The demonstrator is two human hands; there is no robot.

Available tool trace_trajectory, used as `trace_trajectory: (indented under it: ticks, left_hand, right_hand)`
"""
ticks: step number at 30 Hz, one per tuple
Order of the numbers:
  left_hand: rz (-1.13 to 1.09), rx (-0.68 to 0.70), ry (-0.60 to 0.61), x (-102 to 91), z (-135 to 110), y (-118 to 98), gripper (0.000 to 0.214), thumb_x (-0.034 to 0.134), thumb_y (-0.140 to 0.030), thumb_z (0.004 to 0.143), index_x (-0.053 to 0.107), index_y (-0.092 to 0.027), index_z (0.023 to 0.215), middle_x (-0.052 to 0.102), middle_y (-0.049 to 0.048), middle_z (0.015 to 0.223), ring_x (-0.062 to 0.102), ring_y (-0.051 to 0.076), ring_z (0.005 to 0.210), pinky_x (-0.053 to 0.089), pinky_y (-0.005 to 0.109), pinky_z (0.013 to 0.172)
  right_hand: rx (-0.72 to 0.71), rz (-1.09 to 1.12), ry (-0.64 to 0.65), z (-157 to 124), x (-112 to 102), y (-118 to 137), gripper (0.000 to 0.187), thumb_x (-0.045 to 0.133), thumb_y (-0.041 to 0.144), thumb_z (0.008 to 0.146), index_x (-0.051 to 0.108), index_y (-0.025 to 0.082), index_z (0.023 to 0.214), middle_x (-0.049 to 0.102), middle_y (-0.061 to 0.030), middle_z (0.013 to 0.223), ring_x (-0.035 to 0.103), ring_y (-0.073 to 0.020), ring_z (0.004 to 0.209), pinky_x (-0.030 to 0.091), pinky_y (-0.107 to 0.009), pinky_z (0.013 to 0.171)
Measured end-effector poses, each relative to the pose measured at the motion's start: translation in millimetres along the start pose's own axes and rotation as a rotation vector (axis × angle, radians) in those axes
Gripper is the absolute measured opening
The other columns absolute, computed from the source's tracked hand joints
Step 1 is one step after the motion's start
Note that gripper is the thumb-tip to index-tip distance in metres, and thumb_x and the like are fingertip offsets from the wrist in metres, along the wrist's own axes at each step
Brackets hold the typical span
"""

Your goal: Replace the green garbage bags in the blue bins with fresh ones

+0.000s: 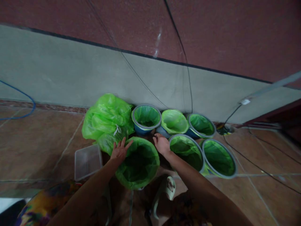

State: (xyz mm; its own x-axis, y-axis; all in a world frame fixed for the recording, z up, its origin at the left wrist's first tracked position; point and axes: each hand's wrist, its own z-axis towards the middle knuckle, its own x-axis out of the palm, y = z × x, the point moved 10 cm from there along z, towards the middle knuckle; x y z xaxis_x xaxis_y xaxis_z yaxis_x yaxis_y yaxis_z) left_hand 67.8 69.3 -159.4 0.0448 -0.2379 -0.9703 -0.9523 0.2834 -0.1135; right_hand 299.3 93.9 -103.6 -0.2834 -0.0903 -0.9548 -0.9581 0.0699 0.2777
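Note:
A bin lined with a green plastic bag [139, 183] stands on the floor before me, the bag folded outward over its rim. My left hand [119, 151] rests on the left side of that rim, its fingers spread. Just beyond the right side of the rim is my right hand [162, 144], with loosely bent fingers and nothing visible in them. Whether its fingertips touch the bag is unclear. Left of the bin lies a big bright green plastic bag [105, 116], tied with a white knot. In front of it sits a clear plastic box [87, 161].
Several more bag-lined bins stand close together, including a back-row bin [142, 130] by the wall [70, 69] and a front-row bin [231, 172] at right. A black cable [254, 168] crosses the tiled floor. A blue hose [33, 106] lies far left. My feet are near the bin.

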Motion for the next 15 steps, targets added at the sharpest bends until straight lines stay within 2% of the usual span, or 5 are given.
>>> trace_trajectory:
  ticks: [3, 7, 11, 13, 15]
  left_hand:
    - [0.037, 0.055, -0.021, -3.8, -3, -8, 0.063, 0.045, -0.013, 0.085, 0.04, -0.034, 0.144, 0.025, 0.01, 0.157, 0.034, 0.036, 0.137, 0.016, 0.064, 0.111]
    - [0.034, 0.058, -0.031, -9.2, -8, -15, 0.044, 0.052, -0.015, 0.081, 0.062, -0.025, 0.122, 0.033, 0.0098, 0.154, 0.031, 0.037, 0.139, 0.013, 0.064, 0.112]
    - [0.003, 0.002, 0.022, -18.6, -17, -20, 0.038, 0.059, -0.024, 0.078, 0.065, -0.02, 0.115, 0.03, 0.0145, 0.155, 0.029, 0.037, 0.139, 0.019, 0.064, 0.111]
    - [-0.019, -0.018, 0.011, -29.8, -22, -20, 0.042, 0.058, -0.026, 0.079, 0.062, -0.02, 0.12, 0.026, 0.0157, 0.156, 0.033, 0.037, 0.137, 0.024, 0.063, 0.109]
    - [-0.067, -0.046, -0.044, -45.5, -25, -14, 0.043, 0.056, -0.027, 0.081, 0.061, -0.02, 0.124, 0.029, 0.0162, 0.154, 0.04, 0.035, 0.134, 0.031, 0.058, 0.107]
  right_hand:
    - [0.21, -0.083, -0.012, -25, -22, -49, 0.03, 0.046, 0.033, 0.093, 0.06, 0.013, 0.111, 0.067, -0.0152, 0.109, 0.065, -0.0242, 0.099, 0.047, -0.032, 0.084]
    - [0.377, -0.128, 0.144, -57, -7, -97, 0.038, 0.059, 0.044, 0.084, 0.066, 0.01, 0.1, 0.068, -0.0215, 0.102, 0.068, -0.0308, 0.093, 0.052, -0.036, 0.073]
    - [0.362, -0.06, 0.253, -68, 11, -105, 0.025, 0.062, 0.037, 0.082, 0.07, 0.014, 0.075, 0.072, -0.0165, 0.086, 0.07, -0.028, 0.085, 0.052, -0.031, 0.067]
    - [0.358, -0.054, 0.243, -67, 4, -102, 0.021, 0.061, 0.031, 0.083, 0.071, 0.013, 0.077, 0.072, -0.0169, 0.087, 0.07, -0.0294, 0.087, 0.052, -0.032, 0.066]
    - [0.382, -0.07, 0.205, -66, -14, -99, 0.021, 0.057, 0.027, 0.083, 0.071, 0.012, 0.081, 0.072, -0.0185, 0.09, 0.07, -0.0315, 0.089, 0.052, -0.035, 0.066]
